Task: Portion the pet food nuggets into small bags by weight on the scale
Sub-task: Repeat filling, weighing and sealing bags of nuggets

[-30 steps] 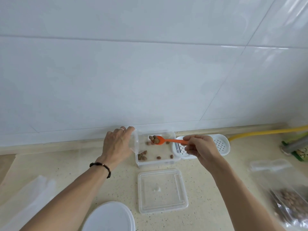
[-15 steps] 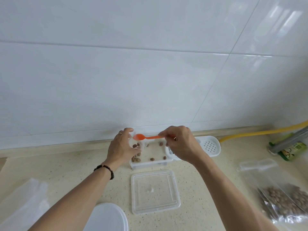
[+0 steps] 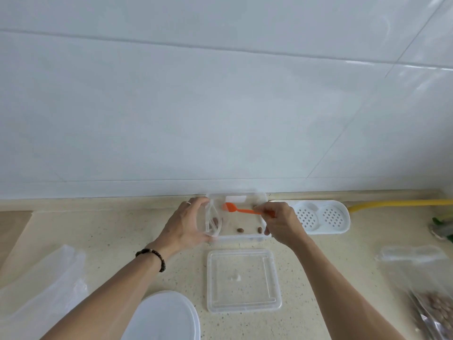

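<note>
A clear plastic container (image 3: 241, 238) stands on the counter against the wall with a few brown nuggets (image 3: 240, 230) on its bottom. My left hand (image 3: 186, 224) holds a small clear bag (image 3: 212, 222) open at the container's left end; a nugget shows through it. My right hand (image 3: 279, 223) pinches the handle of an orange spoon (image 3: 239, 209), whose bowl hangs over the container, just right of the bag's mouth. The spoon's bowl looks bare. No scale display is visible.
The container's clear lid (image 3: 242, 282) lies in front of it. A white round lid (image 3: 164, 317) sits at the bottom edge, clear bags (image 3: 41, 283) at left. A white perforated tray (image 3: 321, 217) is at right, a yellow hose (image 3: 397, 203) behind it, and a nugget bag (image 3: 436, 307) at far right.
The spoon, loaded with nuggets a second ago, went left to the bag's mouth and now sits lower over the container with its bowl bare. The view has shifted slightly.
</note>
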{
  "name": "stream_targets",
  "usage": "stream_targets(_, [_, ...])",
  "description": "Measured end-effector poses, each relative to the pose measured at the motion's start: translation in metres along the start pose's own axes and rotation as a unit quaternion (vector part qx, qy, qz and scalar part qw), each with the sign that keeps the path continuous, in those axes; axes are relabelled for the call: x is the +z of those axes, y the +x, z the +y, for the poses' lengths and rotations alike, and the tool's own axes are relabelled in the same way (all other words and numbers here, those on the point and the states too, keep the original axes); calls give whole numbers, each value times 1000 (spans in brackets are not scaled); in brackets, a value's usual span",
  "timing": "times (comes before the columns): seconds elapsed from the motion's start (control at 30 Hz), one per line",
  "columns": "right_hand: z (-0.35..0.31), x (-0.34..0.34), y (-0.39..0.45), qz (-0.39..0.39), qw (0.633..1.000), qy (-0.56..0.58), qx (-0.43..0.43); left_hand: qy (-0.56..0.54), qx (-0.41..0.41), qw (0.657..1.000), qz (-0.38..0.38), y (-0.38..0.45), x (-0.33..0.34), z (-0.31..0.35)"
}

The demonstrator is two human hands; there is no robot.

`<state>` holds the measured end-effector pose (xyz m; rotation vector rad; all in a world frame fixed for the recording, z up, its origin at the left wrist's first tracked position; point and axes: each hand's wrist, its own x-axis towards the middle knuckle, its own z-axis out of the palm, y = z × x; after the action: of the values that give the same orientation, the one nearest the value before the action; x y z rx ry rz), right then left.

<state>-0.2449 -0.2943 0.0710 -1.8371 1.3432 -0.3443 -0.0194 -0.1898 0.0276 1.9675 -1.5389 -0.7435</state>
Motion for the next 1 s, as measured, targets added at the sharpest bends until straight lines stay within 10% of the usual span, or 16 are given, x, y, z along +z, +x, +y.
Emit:
stream_targets(0.5, [4,9,20,-146,982,80,89,45,2,999,-13,-4,-4,9])
stream_targets(1.0, [4,-22,-3,12,933,321,163,202,23,974,98,-1,-12,8])
